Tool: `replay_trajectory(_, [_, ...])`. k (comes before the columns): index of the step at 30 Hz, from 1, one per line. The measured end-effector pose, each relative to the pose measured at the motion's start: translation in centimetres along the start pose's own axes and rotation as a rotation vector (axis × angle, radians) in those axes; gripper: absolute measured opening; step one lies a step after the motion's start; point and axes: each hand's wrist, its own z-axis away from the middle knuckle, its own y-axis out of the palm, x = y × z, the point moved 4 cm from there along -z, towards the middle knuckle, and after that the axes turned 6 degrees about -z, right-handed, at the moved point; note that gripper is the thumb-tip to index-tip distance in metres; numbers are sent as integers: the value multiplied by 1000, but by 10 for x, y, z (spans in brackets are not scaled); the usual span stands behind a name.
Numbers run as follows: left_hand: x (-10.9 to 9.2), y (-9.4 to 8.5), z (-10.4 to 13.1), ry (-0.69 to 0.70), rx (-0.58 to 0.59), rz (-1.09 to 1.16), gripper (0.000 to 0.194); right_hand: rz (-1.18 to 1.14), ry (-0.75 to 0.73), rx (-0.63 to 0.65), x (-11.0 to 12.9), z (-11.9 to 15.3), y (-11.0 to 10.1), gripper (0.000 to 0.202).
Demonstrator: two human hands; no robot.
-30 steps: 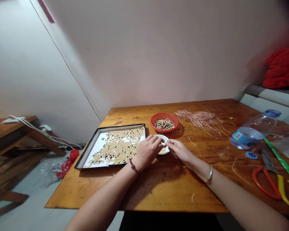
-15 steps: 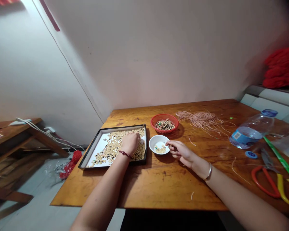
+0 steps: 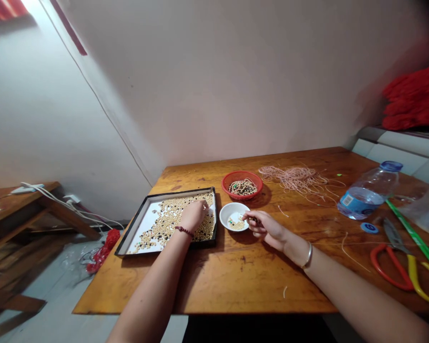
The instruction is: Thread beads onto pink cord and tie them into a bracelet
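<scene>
The beads (image 3: 168, 221) are mostly cream, speckled with black and a few green, over the white base of a black-rimmed tray (image 3: 142, 229). The bowl (image 3: 230, 210) is plain white, the basket (image 3: 225, 189) red, the tangled thread (image 3: 293, 178) pale pink. The scissors (image 3: 396, 238) have 2 handle colours — red and yellow — and the table (image 3: 243, 290) is orange-brown with darker blotches. The bottle's label (image 3: 359, 202) and cap (image 3: 391, 166) are blue.

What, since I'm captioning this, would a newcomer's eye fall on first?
Likely the black-edged tray of beads on the left of the table, the left hand over it. Then the red basket behind the white bowl, and the tangle of pink cord right of that basket.
</scene>
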Motion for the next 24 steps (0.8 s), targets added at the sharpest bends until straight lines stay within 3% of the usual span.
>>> replay_trajectory(7, [5,3,-1,-35,51,95,21,-32,0,13,0,1,4,28])
replay_trajectory(13, [1,2,2,22,121,175,20,-36,-16,-19,0,1,3,30])
replay_trajectory(18, [-11,-11,4,7,-59,256,22,88,-111,-99,2,-2,0,30])
replay_trajectory(21, [-35,-18,10,205,-99,607,25,231,-255,-199,7,-4,-3,32])
replay_trajectory(24, [-62,-18,20,443,81,866,29,409,-475,-215,15,-4,-2,30])
